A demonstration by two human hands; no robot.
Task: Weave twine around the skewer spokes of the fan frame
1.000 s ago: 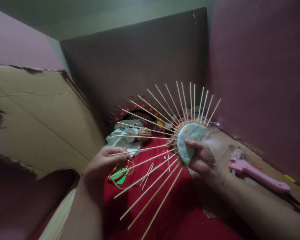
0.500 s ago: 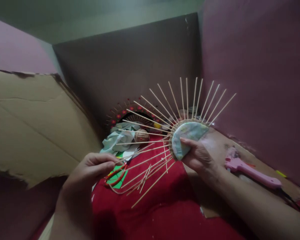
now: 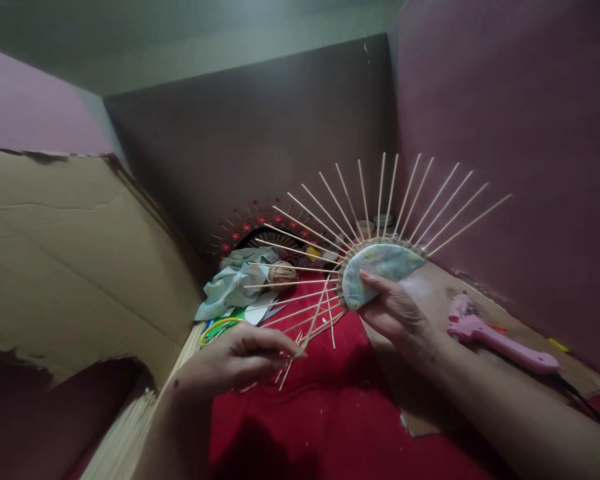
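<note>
Hands: right (image 3: 397, 313) grips skewer fan (image 3: 380, 267), left (image 3: 235, 360) pinches skewer (image 3: 315, 317).

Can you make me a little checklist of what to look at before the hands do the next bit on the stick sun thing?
1. Right hand holds the fabric half-circle firmly, thumb across its face: ok.
2. Left hand has one stick pinched at its lower end: ok.
3. That stick lines up with the other sticks in the fan: not ok, it crosses them at a slant.
4. Stick's upper end seated in the woven rim: cannot tell, too dim.
5. Glue gun lies apart from both hands on the cardboard: ok.
6. Loose sticks on the red cloth lie under the left hand's fingers: cannot tell how many.
</note>
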